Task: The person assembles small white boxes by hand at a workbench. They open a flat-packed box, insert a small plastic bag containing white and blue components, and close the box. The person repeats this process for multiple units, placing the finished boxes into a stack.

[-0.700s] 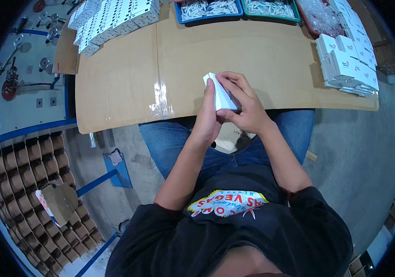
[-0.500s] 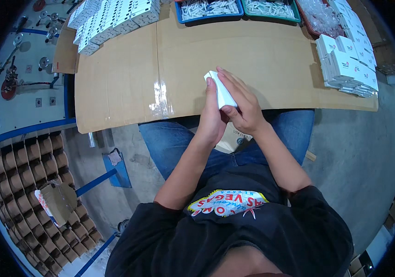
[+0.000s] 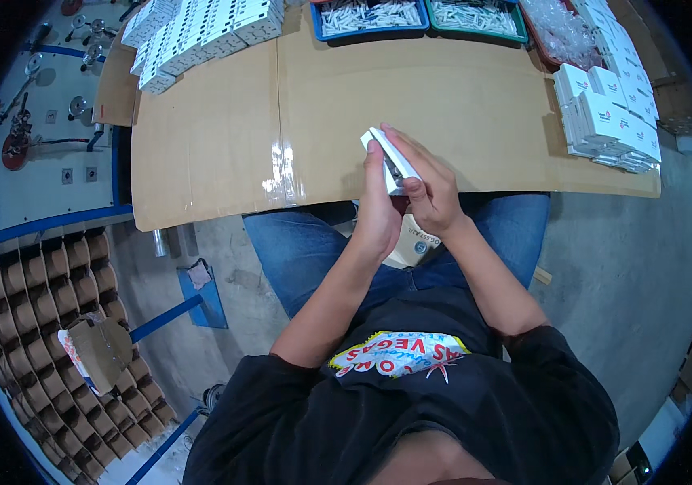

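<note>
- At the near edge of the cardboard-covered table (image 3: 346,105), both hands hold a small white carton (image 3: 390,155) just above the board.
- The left hand (image 3: 380,212) grips its left side from below; the right hand (image 3: 428,187) wraps the right side, fingers over the top.
- To close it well, I judge the carton should stay squared, the flap pressed evenly.
- Finished white boxes (image 3: 605,117) stack at far right; more white boxes (image 3: 200,32) at far left; blue tray (image 3: 370,16) and green tray (image 3: 475,16) far centre.
</note>
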